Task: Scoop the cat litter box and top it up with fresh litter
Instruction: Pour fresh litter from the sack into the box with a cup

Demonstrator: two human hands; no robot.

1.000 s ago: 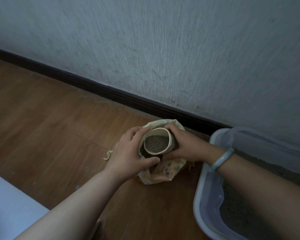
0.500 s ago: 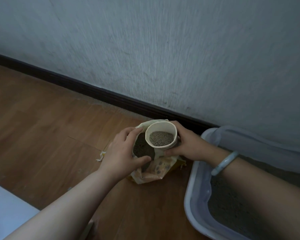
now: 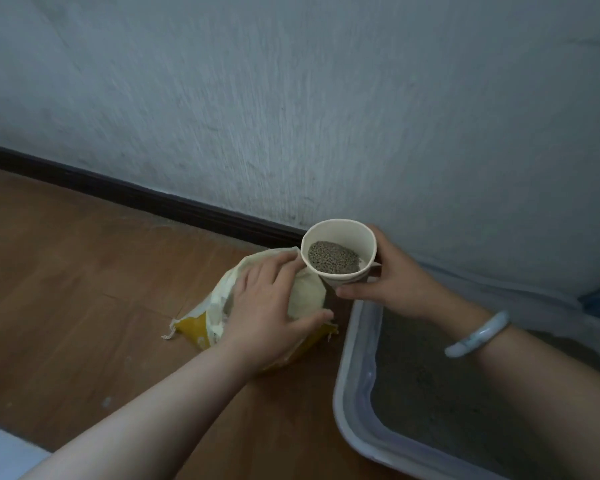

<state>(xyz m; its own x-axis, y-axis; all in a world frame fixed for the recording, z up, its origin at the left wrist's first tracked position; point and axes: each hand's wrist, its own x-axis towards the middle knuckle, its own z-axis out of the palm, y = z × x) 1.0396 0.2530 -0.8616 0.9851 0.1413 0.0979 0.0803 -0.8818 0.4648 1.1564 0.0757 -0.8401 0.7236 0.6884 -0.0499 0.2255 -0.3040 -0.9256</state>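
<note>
Right hand [image 3: 392, 285] grips a cream paper cup [image 3: 362, 242], thumb on the near side low down, fingers wrapped round the far side. Cup is held clear of the floor, mouth tipped a little toward the camera. Grey-brown litter granules [image 3: 331, 261] fill the lower part of it, well below the rim. The cup sits just above and right of the bag top, between the bag and the box's far-left corner.

Left hand [image 3: 267, 313] lies flat over the top of the litter bag [image 3: 196, 330] with fingers spread and nearly straight and the thumb out along the near side. It is pressing or resting, not closed round anything. Fingertips are just beside the cup's left wall; contact cannot be told.

Head view, rest of scene: the bag is yellow and cream, standing slumped on the wooden floor [image 3: 66, 289], with a frayed corner at its lower left. The bag mouth is mostly hidden under the left hand.

Litter box [image 3: 352, 351] is a pale grey plastic tray at lower right on the floor, just beside the bag, with grey litter [image 3: 430, 382] spread inside. The right forearm crosses over it. A pale bangle [image 3: 478, 336] is on the right wrist.

Dark baseboard [image 3: 118, 195] runs behind the bag, with a textured white wall [image 3: 291, 98] above it. A pale blurred surface [image 3: 0, 455] is at the bottom-left corner; what it is cannot be told.
</note>
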